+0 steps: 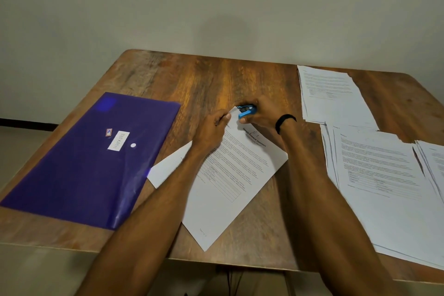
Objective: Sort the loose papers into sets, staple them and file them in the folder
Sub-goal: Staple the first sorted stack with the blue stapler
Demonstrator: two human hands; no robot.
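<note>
**Two hands close on one corner of the set**

We have the paper set (230,175) lying flat on the table (204,74), just right of the purple folder (96,156). Its long axis slants from the far right down toward the folder's near end. Everything meets at the set's farthest corner, a little right of the folder's far end.

Our left hand (211,127), the one nearer the folder, pinches that corner from the folder side, fingers curled on the sheets. Our right hand (262,113) comes in from the side away from the folder, wrapped round the blue stapler (246,111), whose mouth sits over the corner tip.

Whether the staple is driven we cannot tell. We judge the squeeze comes next, with the sheets kept square. Well right of the folder, beyond the set, the loose piles (384,175) wait.
</note>
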